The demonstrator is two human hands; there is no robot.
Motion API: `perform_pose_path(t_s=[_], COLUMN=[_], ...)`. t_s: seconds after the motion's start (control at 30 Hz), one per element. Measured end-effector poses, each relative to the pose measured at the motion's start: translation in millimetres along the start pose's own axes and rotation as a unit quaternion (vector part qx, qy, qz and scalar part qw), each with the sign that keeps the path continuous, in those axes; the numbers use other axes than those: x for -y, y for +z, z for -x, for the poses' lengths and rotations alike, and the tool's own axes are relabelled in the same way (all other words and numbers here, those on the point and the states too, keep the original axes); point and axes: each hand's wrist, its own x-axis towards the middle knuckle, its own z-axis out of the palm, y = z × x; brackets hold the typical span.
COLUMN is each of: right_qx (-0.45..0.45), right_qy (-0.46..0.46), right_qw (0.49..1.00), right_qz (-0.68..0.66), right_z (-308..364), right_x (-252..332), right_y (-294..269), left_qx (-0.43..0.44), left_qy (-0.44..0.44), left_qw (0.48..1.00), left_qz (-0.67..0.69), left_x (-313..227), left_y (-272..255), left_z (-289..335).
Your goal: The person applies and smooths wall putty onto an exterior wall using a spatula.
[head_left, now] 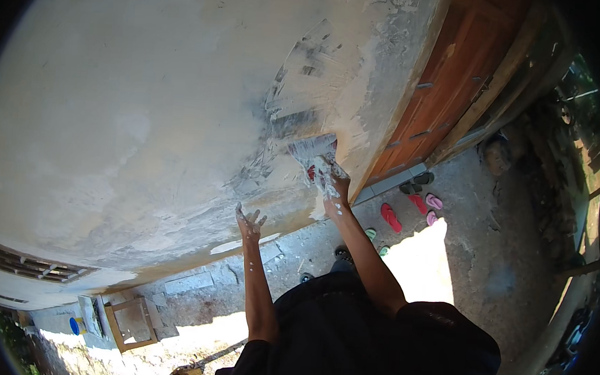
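Note:
In my right hand (pixel 333 184), smeared with white paste, is a wide putty knife (pixel 314 147). Its broad blade lies against the wall (pixel 147 109), just below a dark, streaked patch where fresh strokes of filler (pixel 306 85) fan upward. A bit of red shows on the knife beside my fingers. Lower and to the left, my left hand (pixel 249 223) is raised near the wall with fingers spread, holding nothing. White paste spots its fingers and wrist.
A brown wooden door (pixel 451 80) stands right of the wall. Several flip-flops, including a red one (pixel 391 218), lie on the floor before its tiled step. Far left are a wooden frame (pixel 131 323), a blue bucket (pixel 76 326) and a barred vent (pixel 27 261).

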Motion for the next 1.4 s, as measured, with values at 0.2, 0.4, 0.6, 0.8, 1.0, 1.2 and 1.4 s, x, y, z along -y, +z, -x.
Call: perform_pose_path(t_s=[0.2,0.4,0.6,0.8,1.0,1.2,1.4], right_qx=[0.090,0.039,0.055,0.051,0.038,0.013,0.023], right_qy=[-0.142,-0.064,0.012,-0.139,-0.176,-0.093,-0.060], right_qw=[0.983,0.997,0.998,0.989,0.982,0.994,0.997], right_qz=[-0.071,-0.009,0.039,-0.017,-0.064,-0.055,0.033], right_z=[-14,-20,-10,-15,-71,-54,-16], right_x=[70,-16,-53,72,60,-37,16], right_y=[80,75,2,46,79,23,11], left_qx=[0.003,-0.005,0.016,0.008,0.049,0.048,0.002], left_qy=[0.012,0.015,0.015,-0.002,-0.002,0.006,0.011], left_qw=[0.999,0.999,0.999,1.000,0.998,0.998,0.999], left_qz=[0.042,0.047,0.027,0.019,0.026,0.036,0.045], left_x=[5,5,7,6,5,10,4], left_y=[-4,-3,8,0,-12,-5,1], left_z=[-13,-21,-18,-22,-43,-43,-36])
